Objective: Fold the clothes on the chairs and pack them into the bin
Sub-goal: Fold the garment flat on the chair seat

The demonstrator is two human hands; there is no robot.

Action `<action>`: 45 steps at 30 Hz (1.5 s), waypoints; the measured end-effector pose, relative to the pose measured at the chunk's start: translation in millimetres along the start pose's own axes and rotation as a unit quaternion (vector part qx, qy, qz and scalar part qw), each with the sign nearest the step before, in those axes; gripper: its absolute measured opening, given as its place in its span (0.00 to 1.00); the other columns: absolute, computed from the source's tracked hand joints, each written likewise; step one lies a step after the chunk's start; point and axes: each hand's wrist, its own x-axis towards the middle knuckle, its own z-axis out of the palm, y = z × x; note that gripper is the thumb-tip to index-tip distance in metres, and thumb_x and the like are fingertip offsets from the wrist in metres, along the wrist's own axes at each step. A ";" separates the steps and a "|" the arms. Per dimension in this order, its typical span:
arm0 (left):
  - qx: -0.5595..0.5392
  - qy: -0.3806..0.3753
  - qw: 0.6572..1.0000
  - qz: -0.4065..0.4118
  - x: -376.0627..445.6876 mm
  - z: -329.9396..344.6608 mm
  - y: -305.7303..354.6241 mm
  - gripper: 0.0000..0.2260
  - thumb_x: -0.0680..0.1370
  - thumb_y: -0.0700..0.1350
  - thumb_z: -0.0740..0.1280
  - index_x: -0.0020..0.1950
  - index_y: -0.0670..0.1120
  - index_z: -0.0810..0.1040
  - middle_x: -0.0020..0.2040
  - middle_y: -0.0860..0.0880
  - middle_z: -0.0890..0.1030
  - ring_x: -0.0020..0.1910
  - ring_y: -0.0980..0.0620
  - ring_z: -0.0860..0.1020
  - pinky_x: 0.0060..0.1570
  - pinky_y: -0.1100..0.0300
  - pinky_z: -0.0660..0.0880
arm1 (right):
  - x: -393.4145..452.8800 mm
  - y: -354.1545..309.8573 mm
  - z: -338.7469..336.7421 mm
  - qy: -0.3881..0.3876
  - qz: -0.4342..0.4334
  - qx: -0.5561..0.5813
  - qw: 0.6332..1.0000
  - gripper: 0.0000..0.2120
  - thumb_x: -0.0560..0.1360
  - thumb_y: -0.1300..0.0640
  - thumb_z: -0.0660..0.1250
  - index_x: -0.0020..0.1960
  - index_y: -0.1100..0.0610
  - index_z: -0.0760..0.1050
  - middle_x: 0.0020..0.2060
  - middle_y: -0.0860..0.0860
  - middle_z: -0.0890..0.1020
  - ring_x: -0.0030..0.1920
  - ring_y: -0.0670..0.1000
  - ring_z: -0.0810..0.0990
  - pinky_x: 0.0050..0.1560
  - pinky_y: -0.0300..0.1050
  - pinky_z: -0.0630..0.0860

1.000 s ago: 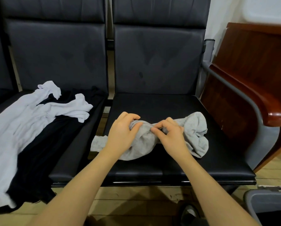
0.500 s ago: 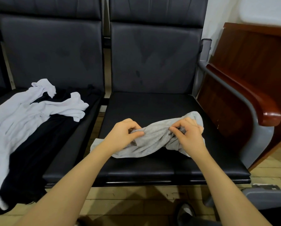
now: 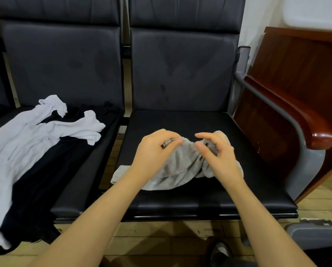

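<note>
- We see a grey cloth point(image 3: 177, 166) on the right seat point(image 3: 199, 197), near the middle of the cushion and a little toward the front.
- The cloth is bunched and twisted, not flat. It has many soft creases, and its surface looks a bit fuzzy.
- One flat corner of the cloth sticks out to the left, close to the seat's left edge, and it passes under our left forearm.
- At the right end the cloth makes a thick lump, partly hidden behind our right hand.
- Our left hand point(image 3: 153, 149) pinches the upper edge of the cloth between thumb and curled fingers. A thin hem shows at the fingertips.
- Our right hand point(image 3: 217, 153) is over the right part of the cloth with the fingers bent and a little spread. The thumb and forefinger are apart. We cannot tell if the other fingers hold the cloth or only touch it.
- The two hands are near each other but do not touch.
- On the left seat point(image 3: 80, 195) a white garment point(image 3: 26, 147) lies crumpled on top of a black garment point(image 3: 45, 180). Both hang over the front edge of that seat.
- A wooden armrest point(image 3: 300, 120) is at the right of the right seat, and behind it stands a wooden panel point(image 3: 300, 60).
- At the lower right corner we see the grey rim of a bin point(image 3: 315, 232), on the floor point(image 3: 161, 234) and well apart from the cloth.
</note>
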 end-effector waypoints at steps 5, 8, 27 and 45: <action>-0.030 0.032 0.999 0.005 2.4 1.5 9.4 0.05 0.76 0.41 0.69 0.49 0.48 0.83 0.43 0.54 0.81 0.45 0.58 0.78 0.46 0.68 0.73 | -1.4 -14.8 5.9 0.008 -0.042 -0.028 0.999 0.04 0.72 0.50 0.69 0.42 0.40 0.76 0.42 0.45 0.76 0.50 0.45 0.74 0.58 0.57 0.71; -0.020 0.037 0.999 0.002 3.6 -1.5 13.5 0.05 0.77 0.42 0.68 0.49 0.47 0.83 0.43 0.56 0.81 0.45 0.62 0.77 0.45 0.73 0.70 | 0.1 -16.1 1.1 0.017 -0.051 -0.056 0.997 0.07 0.74 0.54 0.68 0.41 0.42 0.75 0.41 0.41 0.74 0.49 0.38 0.71 0.60 0.56 0.68; -0.094 -0.065 0.980 -0.165 -9.7 12.5 9.0 0.07 0.74 0.44 0.71 0.52 0.52 0.79 0.43 0.52 0.81 0.42 0.55 0.79 0.45 0.62 0.78 | -6.7 17.4 -4.8 0.005 0.060 -0.161 0.985 0.12 0.76 0.56 0.67 0.38 0.42 0.71 0.40 0.41 0.71 0.49 0.45 0.69 0.55 0.43 0.56; 0.010 -0.075 0.987 -0.141 5.6 -15.9 -4.5 0.02 0.75 0.47 0.69 0.43 0.52 0.78 0.45 0.54 0.76 0.44 0.58 0.76 0.46 0.66 0.74 | -13.5 -5.2 37.4 0.051 -0.024 -0.074 0.996 0.04 0.74 0.49 0.69 0.41 0.43 0.75 0.41 0.43 0.76 0.49 0.38 0.69 0.60 0.47 0.61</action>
